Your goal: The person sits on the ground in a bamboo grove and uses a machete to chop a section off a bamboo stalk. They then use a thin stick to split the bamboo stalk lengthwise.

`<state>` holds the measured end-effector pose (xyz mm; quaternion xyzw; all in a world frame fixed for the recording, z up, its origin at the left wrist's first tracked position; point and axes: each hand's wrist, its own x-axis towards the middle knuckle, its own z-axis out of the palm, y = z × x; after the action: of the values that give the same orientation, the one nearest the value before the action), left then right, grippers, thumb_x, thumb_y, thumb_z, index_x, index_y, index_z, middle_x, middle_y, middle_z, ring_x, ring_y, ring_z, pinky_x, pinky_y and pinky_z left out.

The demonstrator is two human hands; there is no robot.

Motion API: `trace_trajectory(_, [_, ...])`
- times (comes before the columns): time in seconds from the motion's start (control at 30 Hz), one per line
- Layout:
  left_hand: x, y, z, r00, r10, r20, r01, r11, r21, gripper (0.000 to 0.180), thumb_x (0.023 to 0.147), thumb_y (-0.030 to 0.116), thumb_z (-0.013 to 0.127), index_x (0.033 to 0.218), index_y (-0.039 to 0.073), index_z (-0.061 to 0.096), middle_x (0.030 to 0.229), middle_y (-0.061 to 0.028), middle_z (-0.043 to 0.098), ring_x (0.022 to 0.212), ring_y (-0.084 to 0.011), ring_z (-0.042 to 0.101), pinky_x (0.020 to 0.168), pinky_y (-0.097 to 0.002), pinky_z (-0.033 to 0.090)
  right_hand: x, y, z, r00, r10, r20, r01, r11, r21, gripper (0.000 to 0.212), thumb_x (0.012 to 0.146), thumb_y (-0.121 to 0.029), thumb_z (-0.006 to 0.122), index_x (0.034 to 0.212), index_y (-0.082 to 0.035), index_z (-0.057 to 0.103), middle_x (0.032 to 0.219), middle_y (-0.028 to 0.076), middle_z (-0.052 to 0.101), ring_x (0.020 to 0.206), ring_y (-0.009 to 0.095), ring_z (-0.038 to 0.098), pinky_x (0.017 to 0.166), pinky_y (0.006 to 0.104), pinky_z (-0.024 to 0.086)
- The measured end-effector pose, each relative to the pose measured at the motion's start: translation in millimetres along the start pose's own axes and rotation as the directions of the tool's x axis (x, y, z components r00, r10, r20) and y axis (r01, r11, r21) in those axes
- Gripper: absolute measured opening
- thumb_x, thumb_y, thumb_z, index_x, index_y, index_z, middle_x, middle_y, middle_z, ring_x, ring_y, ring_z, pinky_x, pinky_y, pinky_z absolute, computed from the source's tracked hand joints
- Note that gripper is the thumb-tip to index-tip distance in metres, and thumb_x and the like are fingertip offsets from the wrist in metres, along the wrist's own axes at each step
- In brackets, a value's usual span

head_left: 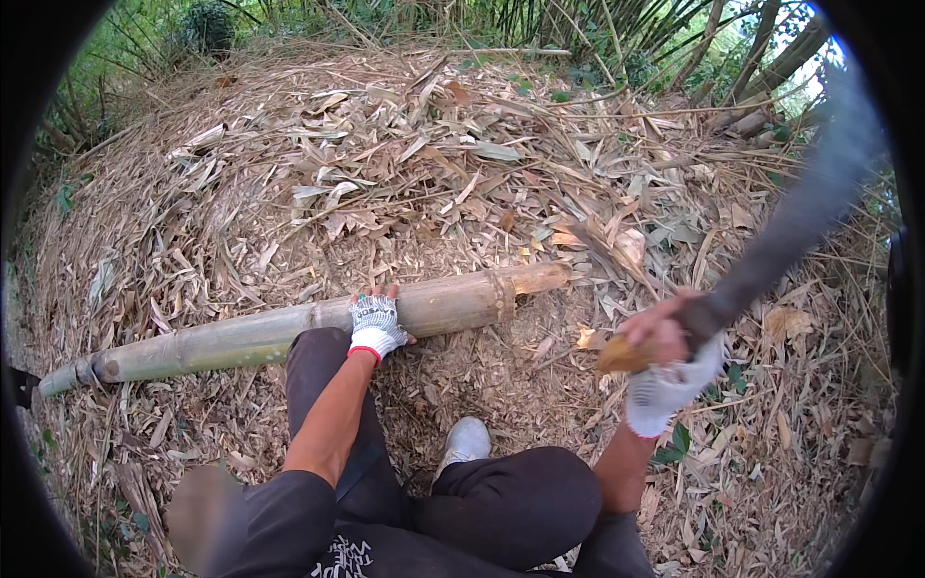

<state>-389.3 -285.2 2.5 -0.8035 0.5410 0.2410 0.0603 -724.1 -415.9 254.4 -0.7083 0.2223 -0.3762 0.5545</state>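
A thick bamboo pole (231, 339) lies across the ground in front of me, greenish at its left end and tan toward the right. Its right end (540, 277) is chopped to a narrower, pale tip. My left hand (376, 323), in a white fingerless glove with a red cuff, grips the pole from above, fingers over its far side and thumb at the near side. My right hand (665, 352), gloved likewise, is closed round the wooden handle of a machete (771, 241). The dark blade is raised up to the right, apart from the pole, and smeared by motion.
Dry bamboo leaves and chips (385, 154) cover the ground all round. My bent knees (520, 491) and a white shoe (468, 439) are close to the pole's near side. Bamboo stems and trunks (780, 63) stand along the far edge.
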Motion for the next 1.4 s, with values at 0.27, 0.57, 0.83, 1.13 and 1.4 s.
trace_trajectory(0.27, [3,1,-2,1.000,-0.004,-0.002,0.004,1.000,-0.012,0.108,0.049,0.049,0.087,0.139,0.013,0.039,0.139,-0.0138,0.043,0.133,-0.0336,0.034,0.111,-0.0534,0.021,-39,70,51,0.707,0.153,-0.690,-0.463,0.838,-0.289,0.027,0.084,-0.025,0.063,0.101,-0.004,0.056,0.080,0.009,0.060,0.076,0.026,0.061,0.072,0.0426,0.046])
trace_trajectory(0.57, [0,3,5,0.997,-0.011,-0.070,0.010,1.000,-0.012,0.106,0.047,0.047,0.088,0.136,0.012,0.042,0.137,-0.0133,0.044,0.132,-0.0327,0.036,0.110,-0.0539,0.022,-166,207,60,0.329,0.941,0.076,-0.708,0.193,0.680,0.016,0.082,-0.013,0.064,0.084,-0.004,0.051,0.062,0.006,0.052,0.046,0.018,0.053,0.041,0.0358,0.048])
trace_trajectory(0.83, [3,2,4,1.000,-0.028,-0.009,0.028,1.000,-0.014,0.112,0.046,0.050,0.087,0.140,0.013,0.038,0.141,-0.0134,0.040,0.135,-0.0338,0.032,0.112,-0.0528,0.020,68,-50,18,0.935,-0.347,0.070,0.320,0.913,0.251,0.035,0.082,-0.023,0.068,0.109,-0.009,0.052,0.087,0.007,0.059,0.078,0.023,0.060,0.078,0.0463,0.047])
trace_trajectory(1.13, [3,-1,6,0.999,-0.027,-0.041,0.025,0.999,-0.040,0.112,0.045,0.049,0.088,0.139,0.013,0.039,0.141,-0.0128,0.041,0.134,-0.0334,0.034,0.111,-0.0529,0.021,-103,152,80,0.395,0.833,-0.387,-0.737,0.036,-0.675,0.029,0.078,-0.023,0.066,0.092,0.002,0.059,0.083,0.024,0.066,0.084,0.039,0.066,0.081,0.0446,0.051])
trace_trajectory(1.4, [2,2,6,0.999,-0.021,-0.025,0.021,1.000,-0.009,0.110,0.048,0.051,0.086,0.139,0.012,0.038,0.141,-0.0139,0.041,0.134,-0.0330,0.034,0.111,-0.0540,0.021,-141,216,53,0.549,0.712,-0.436,-0.739,0.171,-0.651,0.029,0.076,-0.025,0.066,0.088,0.001,0.063,0.083,0.027,0.065,0.083,0.041,0.065,0.073,0.0473,0.051])
